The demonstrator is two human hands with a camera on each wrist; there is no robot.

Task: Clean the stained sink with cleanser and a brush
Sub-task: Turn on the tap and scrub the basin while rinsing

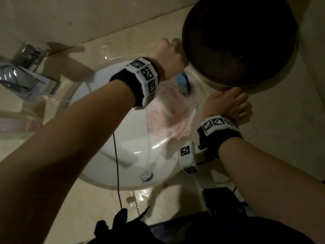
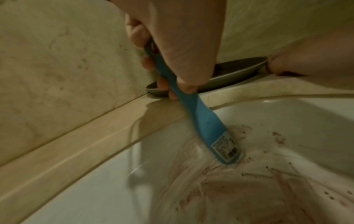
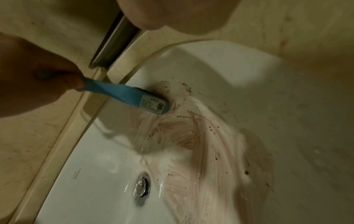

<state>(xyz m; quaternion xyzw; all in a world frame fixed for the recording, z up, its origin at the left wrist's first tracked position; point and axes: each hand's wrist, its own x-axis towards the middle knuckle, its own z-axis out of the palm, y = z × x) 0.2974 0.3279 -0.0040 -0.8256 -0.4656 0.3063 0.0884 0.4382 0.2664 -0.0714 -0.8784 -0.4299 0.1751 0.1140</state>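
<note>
Gripping the blue brush [image 2: 208, 127], left hand [image 2: 180, 45] presses it into the sink [image 3: 91, 174].

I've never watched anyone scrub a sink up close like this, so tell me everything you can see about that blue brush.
The brush is blue and looks like plastic: a slim handle widening into a flat paddle-shaped head with a white printed barcode label on its back. The left hand grips the handle, fingers curled round it. It slants down over the sink's rim, head pressed bristle-side down against the white basin wall, in the brownish-pink stain with dark specks. The bristles themselves are mostly hidden.
</note>
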